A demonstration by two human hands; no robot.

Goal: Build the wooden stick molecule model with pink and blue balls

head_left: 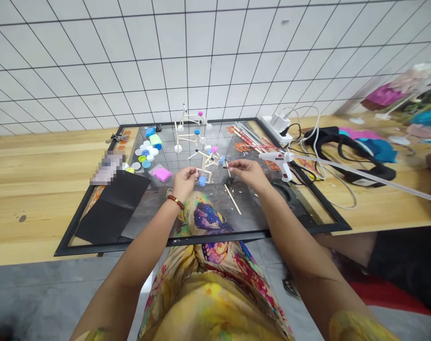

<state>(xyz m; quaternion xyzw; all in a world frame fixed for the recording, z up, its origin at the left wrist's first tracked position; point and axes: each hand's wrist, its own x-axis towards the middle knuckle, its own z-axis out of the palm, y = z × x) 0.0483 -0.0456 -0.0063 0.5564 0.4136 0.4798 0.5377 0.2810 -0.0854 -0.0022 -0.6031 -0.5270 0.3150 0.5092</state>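
Note:
Between my hands is a small model of wooden sticks (207,163) with blue pieces at its lower corner and right side. My left hand (185,183), with a beaded bracelet, pinches its left side. The fingertips of my right hand (249,173) are closed on a short dark-tipped stick at its right side. Just behind stand similar stick models (187,137) with white, blue and pink round pieces. A loose wooden stick (233,200) lies in front of my right hand on the glass panel (187,225).
Round caps (146,156) and pink clay (162,174) lie left, near black sheets (112,208). At right are a white glue gun (279,160) with a long clear rod, bundled sticks (252,135), a power strip (276,129) with cables, and a black headset-like strap (360,166).

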